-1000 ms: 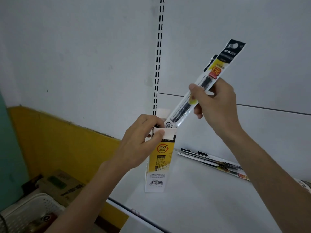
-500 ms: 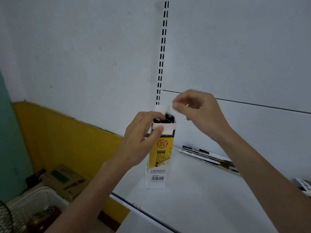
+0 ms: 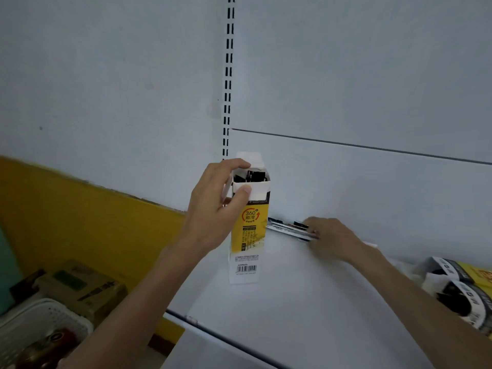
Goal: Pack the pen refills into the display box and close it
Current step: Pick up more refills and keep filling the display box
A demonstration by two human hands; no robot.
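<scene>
A tall yellow and white display box (image 3: pixel 249 235) stands upright on the white shelf (image 3: pixel 306 302), its top flaps open and dark refill packets showing inside. My left hand (image 3: pixel 213 206) grips the box near its top, thumb on the front flap, fingers round the back. Behind and right of the box, a small pile of pen refill packets (image 3: pixel 287 227) lies against the back wall. My right hand (image 3: pixel 332 239) rests on the right end of that pile, fingers over the packets; whether it pinches one is hidden.
More yellow and black display boxes (image 3: pixel 458 288) lie at the shelf's right edge. Below left of the shelf sit a cardboard carton (image 3: pixel 80 286) and a white basket (image 3: pixel 40 323). A slotted upright (image 3: pixel 228 75) runs up the white back wall.
My right hand dropped the packet into the box, then moved down and right to the pile on the shelf. My left hand kept its hold on the box.
</scene>
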